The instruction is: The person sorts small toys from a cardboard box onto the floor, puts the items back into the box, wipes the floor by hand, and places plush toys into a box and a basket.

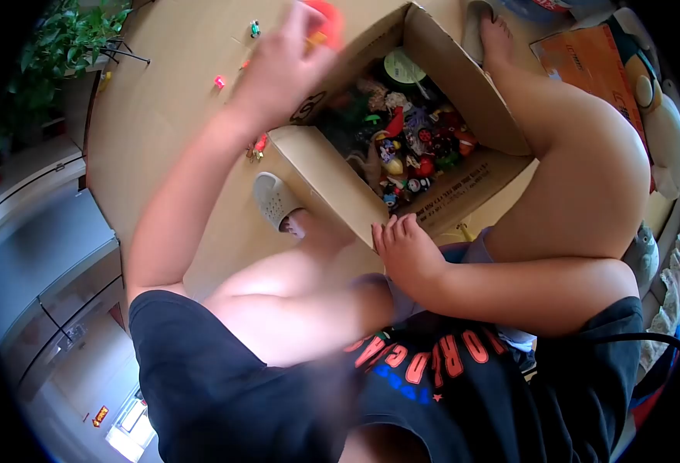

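Note:
A cardboard box [463, 189] stands tilted between my legs, its open top toward me. Inside lies a jumbled pile of small toys [417, 143], with a pale green round lid-like piece [404, 68] near the far corner. My right hand [411, 251] rests on the box's near corner, its fingers curled over the rim. Raised above the far left side of the box, my left hand [297, 58] is closed on a bright red-orange piece [327, 21]; an orange-yellow part shows by the fingers. Motion blur hides what kind of thing it is.
Several small toys lie on the floor left of the box, among them a pink one [219, 82] and a green one [255, 29]. A grey clog [272, 199] is on my left foot. An orange carton [587, 73] and plush toys [668, 123] line the right side.

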{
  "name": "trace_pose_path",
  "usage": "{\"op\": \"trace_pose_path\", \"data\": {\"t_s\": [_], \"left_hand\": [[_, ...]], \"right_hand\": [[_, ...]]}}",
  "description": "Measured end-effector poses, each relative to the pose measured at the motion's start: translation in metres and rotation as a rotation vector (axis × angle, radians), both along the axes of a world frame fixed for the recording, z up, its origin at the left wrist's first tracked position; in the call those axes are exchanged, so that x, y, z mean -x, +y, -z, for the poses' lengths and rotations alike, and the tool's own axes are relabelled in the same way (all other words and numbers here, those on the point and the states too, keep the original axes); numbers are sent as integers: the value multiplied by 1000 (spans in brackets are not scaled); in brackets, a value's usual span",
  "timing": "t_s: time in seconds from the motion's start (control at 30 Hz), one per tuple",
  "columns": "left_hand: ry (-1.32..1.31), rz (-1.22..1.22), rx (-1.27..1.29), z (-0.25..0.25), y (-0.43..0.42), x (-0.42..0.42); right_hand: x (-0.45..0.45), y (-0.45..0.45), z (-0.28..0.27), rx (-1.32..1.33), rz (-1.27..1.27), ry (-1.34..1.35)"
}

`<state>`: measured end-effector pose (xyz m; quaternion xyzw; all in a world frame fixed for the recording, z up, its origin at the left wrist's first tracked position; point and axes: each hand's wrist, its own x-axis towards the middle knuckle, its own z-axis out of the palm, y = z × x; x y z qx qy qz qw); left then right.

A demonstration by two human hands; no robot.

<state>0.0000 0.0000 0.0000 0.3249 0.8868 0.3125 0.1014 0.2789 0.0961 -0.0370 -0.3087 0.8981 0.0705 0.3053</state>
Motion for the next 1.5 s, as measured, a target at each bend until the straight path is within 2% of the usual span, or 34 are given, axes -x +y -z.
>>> {"op": "trace_pose_path", "data": {"t_s": [0.07,0.1,0.17,0.2,0.3,0.4,0.47,0.5,0.53,0.63,0.77,0.87,0.9,0.97,1.03,1.07,1.17,1.27,1.37,1.5], "left_hand": [[-158,174,37,-8,10,-22],[-306,252,62,-16,39,-61],[-655,295,142,-4,61,-77],[-446,407,85,20,69,-81],[-797,226,217,51,103,-97],[-909,245,249,106,124,-103],[-596,362,324,121,133,-105],[-436,416,357,123,137,-107],[-362,423,454,125,141,-109],[-202,436,378,117,146,-115],[-291,361,222,96,149,-119],[-602,679,208,71,156,-118],[-794,717,273,49,163,-119],[-925,762,274,48,165,-118],[-924,632,234,52,166,-113],[-735,654,123,79,162,-108],[-693,256,105,140,154,-104],[-468,74,3,183,147,-107],[-403,-172,-15,178,147,-117],[-298,-185,-83,174,139,-123]], "right_hand": [[12,-10,-1,-62,-78,-71],[-18,6,-22,-50,-75,-135],[-17,2,-13,-53,-67,-136],[-14,2,-7,-44,-41,-103],[-3,7,-21,-17,-80,-189],[-7,5,-19,-49,-86,-177],[-11,-4,-16,-76,-55,-183],[-11,-1,-24,-110,-129,-183],[-12,-2,-29,-124,-167,-184],[-6,7,-47,-24,-191,-282],[-8,9,-54,93,-157,-300],[2,14,-65,261,-99,-453],[3,13,-64,257,-98,-429],[1,12,-61,260,-99,-386],[1,13,-58,250,-117,-374],[4,15,-58,234,-137,-381],[0,15,-51,177,-121,-337],[-3,17,-50,134,-144,-319],[-2,17,-53,121,-136,-312],[-1,16,-57,119,-158,-298]]}}
